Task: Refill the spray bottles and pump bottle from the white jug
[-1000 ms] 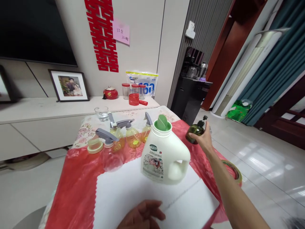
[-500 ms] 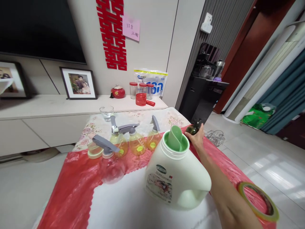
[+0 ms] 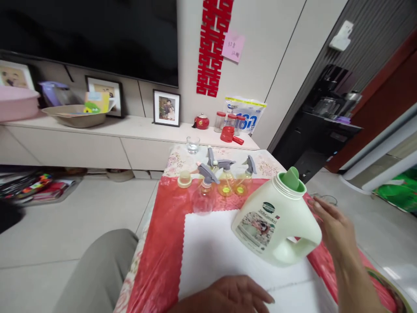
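My right hand (image 3: 334,224) is open, fingers stretched out, hovering just right of a large white detergent jug (image 3: 276,224) with an open green cap. The jug stands on a white sheet (image 3: 211,252) laid over a red cloth (image 3: 166,243). My left hand (image 3: 230,295) lies flat and open on the sheet's near edge, holding nothing. Behind the jug stand several small spray bottles (image 3: 226,182) with grey triggers and yellow liquid, and a clear one (image 3: 203,198) in front of them. The dark green bottle is not in sight.
A yellowish lid (image 3: 184,179) and a drinking glass (image 3: 193,144) sit further back on the floral tablecloth. A tape roll (image 3: 392,291) lies at the table's right edge. My knee (image 3: 100,269) is at the left. A low cabinet (image 3: 97,143) with framed photos and red jars runs along the wall.
My right hand let go of the dark green bottle and drew back beside the jug, now open. My head turned left, and my left hand shows again on the sheet.
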A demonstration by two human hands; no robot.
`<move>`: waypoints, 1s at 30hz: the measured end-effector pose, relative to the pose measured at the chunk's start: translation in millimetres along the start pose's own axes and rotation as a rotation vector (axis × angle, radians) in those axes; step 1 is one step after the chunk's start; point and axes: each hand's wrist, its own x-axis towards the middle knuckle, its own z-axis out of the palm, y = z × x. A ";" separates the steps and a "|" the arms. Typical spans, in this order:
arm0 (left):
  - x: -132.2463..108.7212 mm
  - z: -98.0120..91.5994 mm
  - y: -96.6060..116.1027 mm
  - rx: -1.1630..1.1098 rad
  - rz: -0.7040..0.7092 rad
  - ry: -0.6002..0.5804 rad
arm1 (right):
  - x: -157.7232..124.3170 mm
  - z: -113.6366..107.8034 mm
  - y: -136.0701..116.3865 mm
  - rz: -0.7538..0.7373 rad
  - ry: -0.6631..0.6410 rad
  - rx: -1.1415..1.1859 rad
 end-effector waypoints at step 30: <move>146.0 8.4 184.8 0.922 0.434 0.952 | -91.5 2.0 35.5 0.012 -0.436 0.219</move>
